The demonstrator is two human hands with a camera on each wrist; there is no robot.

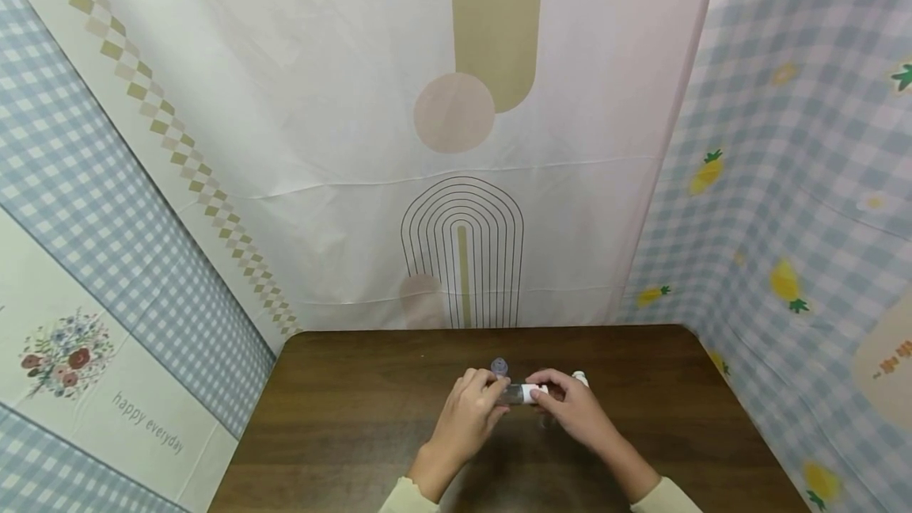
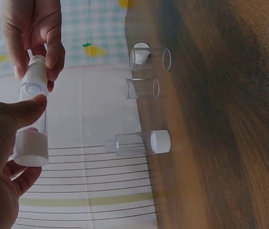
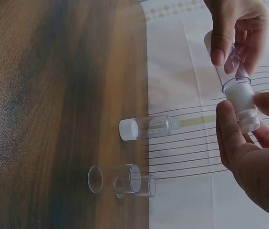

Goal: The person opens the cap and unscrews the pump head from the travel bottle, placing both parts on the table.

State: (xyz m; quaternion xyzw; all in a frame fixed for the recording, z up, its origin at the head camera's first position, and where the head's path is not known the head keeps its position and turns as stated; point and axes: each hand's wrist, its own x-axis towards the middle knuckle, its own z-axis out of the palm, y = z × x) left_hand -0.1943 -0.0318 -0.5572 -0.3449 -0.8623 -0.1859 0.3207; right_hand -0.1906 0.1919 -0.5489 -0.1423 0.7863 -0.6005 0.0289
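Note:
Both hands hold one small clear pump bottle with a white base and a white pump top. My left hand grips the clear body, thumb along its side. The right hand pinches the white top at the neck end. In the head view the bottle lies level between the hands, above the table. A second clear bottle with a white base stands upright on the table behind the hands, its narrow neck bare. Whether the held top is fully seated, I cannot tell.
Two clear open cylinders stand on the wooden table, to the right of the bare-necked bottle. A white piece is by them, partly seen through one cylinder in the left wrist view. Patterned cloths hang behind the table and at both sides.

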